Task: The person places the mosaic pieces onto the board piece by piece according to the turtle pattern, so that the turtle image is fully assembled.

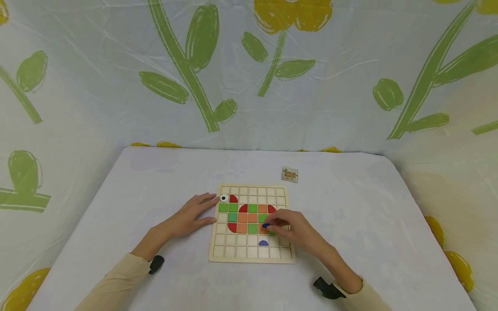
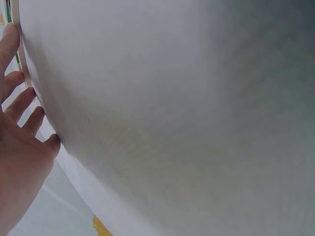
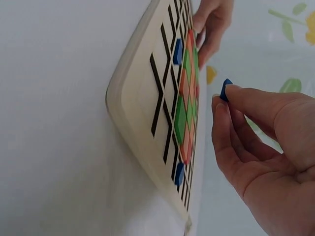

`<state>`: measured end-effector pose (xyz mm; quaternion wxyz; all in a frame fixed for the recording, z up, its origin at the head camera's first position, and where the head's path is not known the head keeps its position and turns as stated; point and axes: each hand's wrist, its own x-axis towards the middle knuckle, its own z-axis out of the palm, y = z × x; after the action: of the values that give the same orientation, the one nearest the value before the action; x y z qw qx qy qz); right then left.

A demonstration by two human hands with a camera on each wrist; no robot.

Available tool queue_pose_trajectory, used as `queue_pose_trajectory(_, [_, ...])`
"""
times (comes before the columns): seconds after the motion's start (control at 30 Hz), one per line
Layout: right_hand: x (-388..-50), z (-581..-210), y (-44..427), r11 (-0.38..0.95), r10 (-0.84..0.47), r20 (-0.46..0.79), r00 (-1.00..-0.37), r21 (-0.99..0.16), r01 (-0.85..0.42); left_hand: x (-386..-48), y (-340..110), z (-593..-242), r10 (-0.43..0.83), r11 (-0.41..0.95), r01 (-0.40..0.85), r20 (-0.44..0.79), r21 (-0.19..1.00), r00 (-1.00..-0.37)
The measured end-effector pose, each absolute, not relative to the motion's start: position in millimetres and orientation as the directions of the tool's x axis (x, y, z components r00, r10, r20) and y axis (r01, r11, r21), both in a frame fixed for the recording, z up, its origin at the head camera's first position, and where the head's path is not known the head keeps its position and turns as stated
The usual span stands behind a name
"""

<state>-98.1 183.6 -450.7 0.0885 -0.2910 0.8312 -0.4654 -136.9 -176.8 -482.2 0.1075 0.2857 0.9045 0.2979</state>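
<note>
A square wooden grid board (image 1: 253,260) lies on the table, with green, orange and red tiles and a white eye disc (image 1: 224,198) in its cells. Spread fingers of my left hand (image 1: 189,218) touch the board's left edge. My right hand (image 1: 294,227) is over the board's right side, pinching a small blue piece (image 3: 226,90) between thumb and fingertips, above the surface. A blue half-round tile (image 1: 263,243) sits in a lower cell. The right wrist view shows another blue tile (image 3: 180,174) near the board's edge; my right hand hides that spot in the head view.
A small picture card (image 1: 289,174) lies behind the board, toward the right. White cloth (image 1: 186,280) covers the table. Hanging sheets with printed flowers (image 1: 311,108) rise along the back and sides.
</note>
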Motion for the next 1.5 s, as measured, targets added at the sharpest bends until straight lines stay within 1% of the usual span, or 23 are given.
queue_pose_trajectory(0.27, [-96, -458, 161, 0.343, -0.615, 0.119, -0.780, -0.850, -0.400, -137, -177, -482, 0.586, 0.658, 0.468, -0.011, 0.590, -0.810])
queue_pose_trajectory(0.67, [-91, -461, 137, 0.310, -0.663, 0.142, -0.735, -0.842, -0.442, -136, -177, -482, 0.581, 0.661, 0.457, -0.021, 0.595, -0.814])
queue_pose_trajectory(0.87, [-87, -463, 130, 0.340, -0.676, 0.112, -0.729, -0.830, -0.443, -136, -176, -482, 0.574, 0.667, 0.446, -0.030, 0.596, -0.818])
queue_pose_trajectory(0.93, [-86, -463, 128, 0.361, -0.679, 0.095, -0.728, -0.821, -0.443, -136, -176, -482, 0.571, 0.670, 0.442, -0.034, 0.597, -0.820])
queue_pose_trajectory(1.23, [-86, -466, 117, 0.443, -0.685, 0.092, -0.723, -0.735, -0.513, -137, -178, -483, 0.584, 0.655, 0.468, -0.005, 0.593, -0.812])
queue_pose_trajectory(1.5, [-83, -465, 113, 0.480, -0.688, 0.148, -0.711, -0.642, -0.598, -137, -178, -483, 0.597, 0.648, 0.481, -0.001, 0.591, -0.803])
